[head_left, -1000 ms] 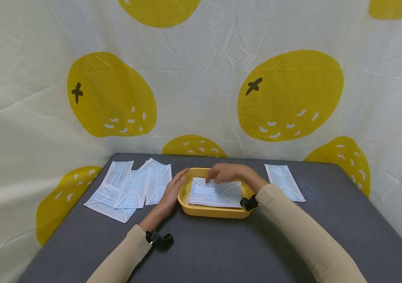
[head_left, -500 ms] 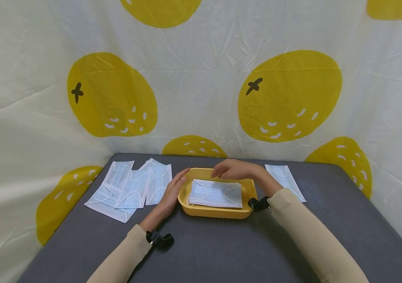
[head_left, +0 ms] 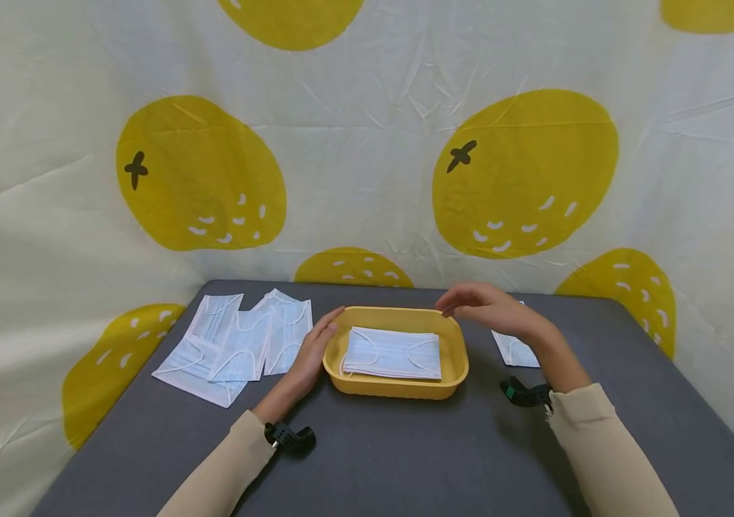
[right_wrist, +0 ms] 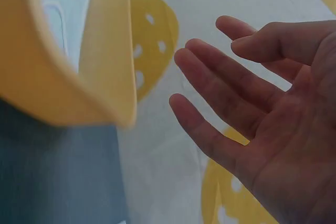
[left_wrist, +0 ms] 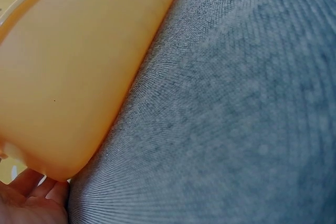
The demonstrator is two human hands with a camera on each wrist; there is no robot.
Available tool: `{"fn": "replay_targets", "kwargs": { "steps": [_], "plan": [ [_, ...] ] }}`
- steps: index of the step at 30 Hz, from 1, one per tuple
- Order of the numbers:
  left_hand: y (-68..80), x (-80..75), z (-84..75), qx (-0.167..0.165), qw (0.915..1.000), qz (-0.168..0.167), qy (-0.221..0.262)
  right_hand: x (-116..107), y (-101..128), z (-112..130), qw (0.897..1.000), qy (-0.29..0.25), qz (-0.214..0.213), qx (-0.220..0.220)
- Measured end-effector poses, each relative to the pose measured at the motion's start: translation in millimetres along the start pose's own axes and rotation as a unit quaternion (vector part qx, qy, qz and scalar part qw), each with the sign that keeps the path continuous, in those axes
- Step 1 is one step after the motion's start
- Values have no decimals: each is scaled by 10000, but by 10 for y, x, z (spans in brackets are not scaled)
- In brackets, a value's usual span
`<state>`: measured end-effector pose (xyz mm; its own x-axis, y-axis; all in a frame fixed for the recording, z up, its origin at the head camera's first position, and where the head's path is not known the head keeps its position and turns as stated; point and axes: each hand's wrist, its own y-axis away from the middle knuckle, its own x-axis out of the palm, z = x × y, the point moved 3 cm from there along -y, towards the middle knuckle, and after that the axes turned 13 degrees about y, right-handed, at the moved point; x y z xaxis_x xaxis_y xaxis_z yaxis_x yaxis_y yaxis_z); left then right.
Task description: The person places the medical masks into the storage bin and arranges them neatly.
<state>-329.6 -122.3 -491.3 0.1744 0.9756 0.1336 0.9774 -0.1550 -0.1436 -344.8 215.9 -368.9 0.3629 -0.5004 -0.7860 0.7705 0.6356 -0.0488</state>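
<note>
A yellow plastic basket (head_left: pixel 396 390) stands at the middle of the table, holding a stack of pale blue face masks (head_left: pixel 393 353) with white ear loops. My left hand (head_left: pixel 307 361) rests against the basket's left end, fingers extended along its wall; in the left wrist view its fingers touch the basket's outer corner. My right hand (head_left: pixel 496 310) is in the air just past the basket's right end. In the right wrist view its fingers are spread loosely and hold nothing. It partly hides a single face mask (head_left: pixel 517 350) lying to the right.
Several overlapping face masks (head_left: pixel 238 348) lie on the dark grey table (head_left: pixel 393 459) left of the basket. A white curtain (head_left: pixel 360 165) printed with yellow fruit hangs behind the table and down its sides.
My right hand has lifted off the masks in the basket and moved right, past the basket's end towards the single mask. My left hand has stayed at the basket's left end.
</note>
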Motion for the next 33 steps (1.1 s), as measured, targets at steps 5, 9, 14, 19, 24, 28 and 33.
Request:
{"fn": "replay_targets", "kwargs": {
  "steps": [5,9,14,19,24,28,33],
  "plan": [
    [-10,-22,10,-26,10000,-19,12,-122,238,-184,9983,-126,-524,207],
    [-24,-33,21,-23,10000,-12,41,-197,379,-353,9953,-308,-876,271],
    [-26,-27,24,-16,10000,34,31,-234,508,-540,9930,-536,-990,368],
    [-33,-13,16,-7,10000,54,64,-267,593,-665,9906,-632,-1075,554],
    [-40,-5,16,-29,9999,72,85,-295,687,-776,9877,-630,-1154,842],
    [-34,-6,20,-33,9999,86,86,-290,735,-878,9847,-575,-1214,1107],
    [-20,-20,25,-30,9999,78,74,-266,763,-992,9828,-476,-1126,1382]
  ]
}}
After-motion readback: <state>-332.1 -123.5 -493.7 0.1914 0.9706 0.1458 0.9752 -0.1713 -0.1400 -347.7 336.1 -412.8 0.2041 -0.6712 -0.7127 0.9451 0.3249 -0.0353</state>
